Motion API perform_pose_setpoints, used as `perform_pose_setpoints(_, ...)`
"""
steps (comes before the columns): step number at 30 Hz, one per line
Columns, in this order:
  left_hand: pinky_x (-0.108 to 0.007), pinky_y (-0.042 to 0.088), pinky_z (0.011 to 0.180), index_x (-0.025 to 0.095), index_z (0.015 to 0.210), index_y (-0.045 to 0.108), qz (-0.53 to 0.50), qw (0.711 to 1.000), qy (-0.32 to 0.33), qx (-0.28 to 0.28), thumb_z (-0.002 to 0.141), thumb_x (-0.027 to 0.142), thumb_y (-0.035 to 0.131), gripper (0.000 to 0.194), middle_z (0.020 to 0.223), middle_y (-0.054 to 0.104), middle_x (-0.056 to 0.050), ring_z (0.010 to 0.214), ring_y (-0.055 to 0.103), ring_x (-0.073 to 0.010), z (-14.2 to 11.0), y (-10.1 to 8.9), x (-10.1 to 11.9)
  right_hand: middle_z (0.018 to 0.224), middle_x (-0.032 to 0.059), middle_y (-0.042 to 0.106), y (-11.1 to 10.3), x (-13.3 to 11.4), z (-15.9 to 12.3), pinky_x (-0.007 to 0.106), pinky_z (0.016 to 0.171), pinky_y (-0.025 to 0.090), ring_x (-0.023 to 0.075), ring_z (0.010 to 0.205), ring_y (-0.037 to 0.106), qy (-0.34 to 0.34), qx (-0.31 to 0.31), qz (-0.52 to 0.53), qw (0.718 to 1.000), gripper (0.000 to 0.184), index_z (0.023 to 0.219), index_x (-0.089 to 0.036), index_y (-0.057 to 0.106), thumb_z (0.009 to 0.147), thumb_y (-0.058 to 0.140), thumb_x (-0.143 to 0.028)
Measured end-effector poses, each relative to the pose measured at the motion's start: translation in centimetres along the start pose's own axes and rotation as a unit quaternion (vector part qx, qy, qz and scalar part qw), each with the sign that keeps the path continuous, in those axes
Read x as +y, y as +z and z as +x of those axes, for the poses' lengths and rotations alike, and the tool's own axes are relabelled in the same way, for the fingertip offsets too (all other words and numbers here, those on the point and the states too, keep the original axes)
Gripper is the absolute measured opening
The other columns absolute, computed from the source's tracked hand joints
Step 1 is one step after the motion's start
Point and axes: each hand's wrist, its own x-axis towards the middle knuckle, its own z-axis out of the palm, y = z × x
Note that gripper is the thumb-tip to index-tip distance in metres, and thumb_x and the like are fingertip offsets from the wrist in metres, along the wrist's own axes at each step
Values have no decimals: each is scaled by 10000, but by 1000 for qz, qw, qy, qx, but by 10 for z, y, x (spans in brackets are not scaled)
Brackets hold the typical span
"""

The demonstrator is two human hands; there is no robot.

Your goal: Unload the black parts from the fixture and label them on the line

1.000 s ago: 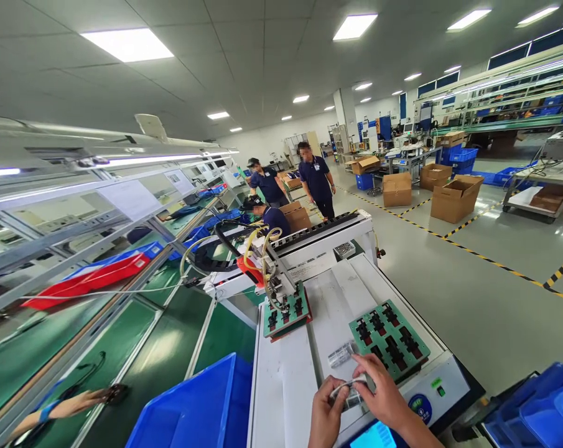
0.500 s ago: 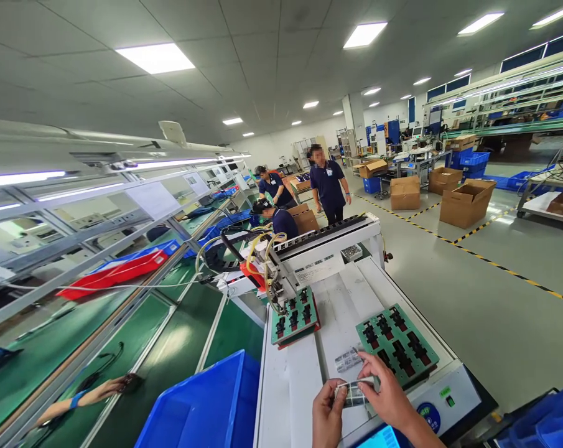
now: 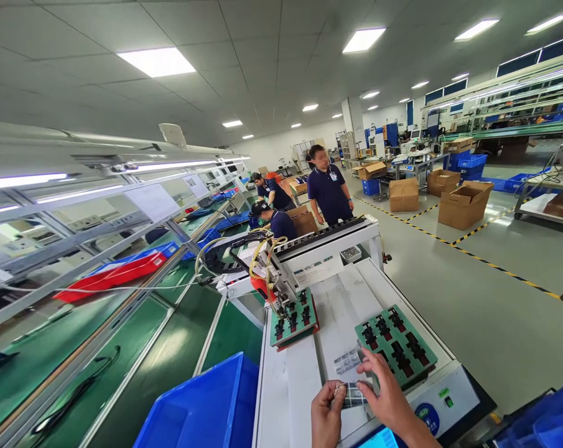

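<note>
My left hand (image 3: 326, 410) pinches a small grey label sheet (image 3: 354, 394) with pale grid lines, thumb on top. At the sheet's right edge is my right hand (image 3: 386, 392), its thumb close to or touching the sheet. The right index finger is raised apart from the thumb, and I see nothing between them. Just beyond the hands, a second silvery printed sheet (image 3: 346, 361) lies on the white machine bed (image 3: 304, 392). To the right of it sits a green fixture plate (image 3: 393, 333) bearing several black parts.
Another green fixture plate (image 3: 281, 330) sits under the machine's tool head (image 3: 274, 289). A blue bin (image 3: 192, 404) stands at left. A small tray of metal pieces (image 3: 351, 254) is at the back. Ahead, one person (image 3: 330, 190) stands and two others bend over work.
A pale strip along the sheet's top edge no longer shows. My right fingers have spread slightly. The tool head has shifted a little, and a forearm and hand at lower left are gone from view.
</note>
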Motion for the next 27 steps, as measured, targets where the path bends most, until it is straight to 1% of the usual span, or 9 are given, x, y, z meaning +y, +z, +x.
perform_pose_setpoints(4,-287,478,659,185,763,741,-6,1000,3,17,785,724,802,543,684,692,-20,675,585,-195,-3,3,0,1043,48,744,-3,-6,1,486,1101,581,256,1102,722,2,-5,6,1000,688,1633,-298,370,993,580,-159)
perform_pose_setpoints(9,-286,467,636,190,735,738,-10,998,-7,57,738,778,802,591,644,669,-7,641,569,-194,-5,9,0,1048,34,805,0,2,-1,536,1053,616,313,1144,716,-91,-5,-72,993,666,1633,-374,386,1030,571,-160)
perform_pose_setpoints(13,-273,435,628,180,715,733,1,999,-17,46,749,795,783,618,617,636,0,628,536,-175,-2,5,-4,999,30,830,3,6,-5,536,1068,624,313,1082,757,-142,-5,-71,987,655,1630,-369,405,1035,583,-162)
perform_pose_setpoints(14,-269,420,621,180,696,720,5,999,-20,43,755,803,773,628,603,617,4,620,521,-170,-2,3,-5,1020,35,829,5,5,-6,528,1077,625,304,1087,763,-134,2,-52,990,667,1636,-364,390,1031,588,-166)
perform_pose_setpoints(16,-267,401,611,183,658,691,16,999,-24,41,758,823,754,651,582,588,8,611,501,-165,-1,1,-9,1219,70,799,10,2,-6,503,1087,634,289,1182,744,-87,19,-1,996,716,1662,-359,328,1019,581,-172)
perform_pose_setpoints(18,-276,417,626,185,647,686,22,999,-21,39,763,833,740,660,595,605,-2,626,511,-173,-2,1,-13,1508,114,649,18,-2,-6,455,1054,658,284,1313,683,-29,22,46,998,765,1684,-365,267,1004,557,-171)
perform_pose_setpoints(20,-297,456,653,187,657,709,29,999,-14,32,760,848,725,670,624,652,-26,653,546,-195,-4,2,-17,1633,134,510,29,-3,-5,410,987,685,279,1338,662,-1,16,74,997,791,1692,-380,238,989,524,-158)
perform_pose_setpoints(24,-344,535,673,210,644,723,44,999,-3,32,677,915,719,706,629,703,-50,671,625,-247,-5,6,-18,1544,115,564,48,0,-1,382,861,718,280,1206,726,-19,37,68,997,888,1700,-443,171,940,513,-136)
perform_pose_setpoints(27,-370,568,653,235,605,693,45,998,-11,35,618,874,788,646,579,694,-34,631,672,-270,-6,6,-17,1448,60,646,51,-4,-1,411,776,737,321,1148,751,-34,38,45,998,904,1675,-539,188,944,592,-194)
